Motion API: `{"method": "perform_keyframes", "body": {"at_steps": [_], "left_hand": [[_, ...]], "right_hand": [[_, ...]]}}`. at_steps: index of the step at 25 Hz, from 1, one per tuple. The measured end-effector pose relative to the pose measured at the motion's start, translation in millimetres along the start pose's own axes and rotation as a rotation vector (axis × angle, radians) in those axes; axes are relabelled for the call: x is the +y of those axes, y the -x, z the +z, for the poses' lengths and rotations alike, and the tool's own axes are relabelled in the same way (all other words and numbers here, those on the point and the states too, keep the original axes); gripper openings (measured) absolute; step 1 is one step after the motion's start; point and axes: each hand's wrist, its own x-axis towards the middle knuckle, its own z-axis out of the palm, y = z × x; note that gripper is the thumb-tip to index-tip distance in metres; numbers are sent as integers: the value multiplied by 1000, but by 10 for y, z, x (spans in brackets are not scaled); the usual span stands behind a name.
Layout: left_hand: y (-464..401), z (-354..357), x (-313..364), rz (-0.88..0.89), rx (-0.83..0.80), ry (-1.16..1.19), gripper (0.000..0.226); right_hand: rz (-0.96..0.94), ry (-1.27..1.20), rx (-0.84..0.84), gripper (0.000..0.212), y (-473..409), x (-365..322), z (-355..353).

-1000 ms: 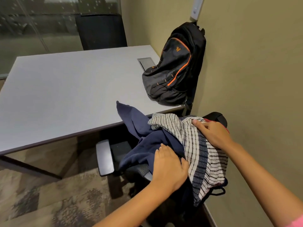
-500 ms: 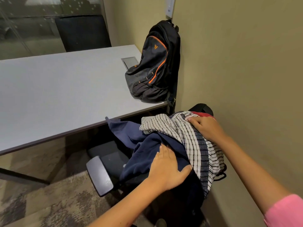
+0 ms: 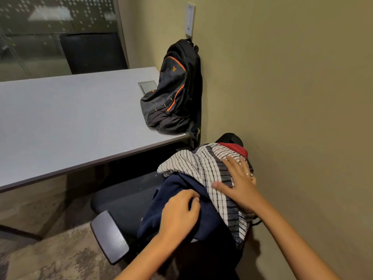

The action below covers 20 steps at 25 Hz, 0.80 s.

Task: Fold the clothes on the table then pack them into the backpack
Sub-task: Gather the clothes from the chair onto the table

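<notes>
A heap of clothes lies on a black office chair [image 3: 125,201] beside the wall. A navy garment [image 3: 181,215] is at the front, a white striped garment [image 3: 193,164] drapes over it, and a red piece [image 3: 236,148] shows at the back. My left hand [image 3: 178,214] has its fingers curled into the navy garment. Flat on the striped garment rests my right hand [image 3: 238,186], fingers spread. A black backpack with orange trim [image 3: 173,93] stands upright on the grey table [image 3: 66,118], leaning on the wall.
The chair's armrest [image 3: 109,237] juts out at the lower left. The table's front edge [image 3: 96,160] runs just above the chair seat. A second dark chair [image 3: 92,51] stands behind the table. The wall [image 3: 292,118] closes off the right side.
The navy garment has been pulled off the table edge and bunched onto the chair. My left hand went from flat to curled into it. My right hand slid nearer along the striped garment.
</notes>
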Motion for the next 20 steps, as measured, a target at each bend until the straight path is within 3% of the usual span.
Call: {"method": "perform_keyframes", "body": {"at_steps": [2,4,6,8,11,14,20], "left_hand": [[-116,-153,-128,208,26,27,30],[-352,-286,-329,445,-118,-127,73],[-659,-404,-466,503,-340,-339,115],[-992,-454,-513,521,-476,-539,132],[-1323,-318,-458,616,-610,-666,140],[-1450,-168,-373,660,-687,-607,141],[-1372,-25,-441,576,-625,-366,115]], "right_hand": [[14,39,-73,125,146,-19,33],[30,77,-128,133,260,-53,48],[45,96,-167,138,338,-93,64],[62,87,-197,140,377,-137,75],[91,113,-207,137,364,-223,68],[124,136,-169,128,290,-287,62],[129,201,-19,104,138,-357,48]]}}
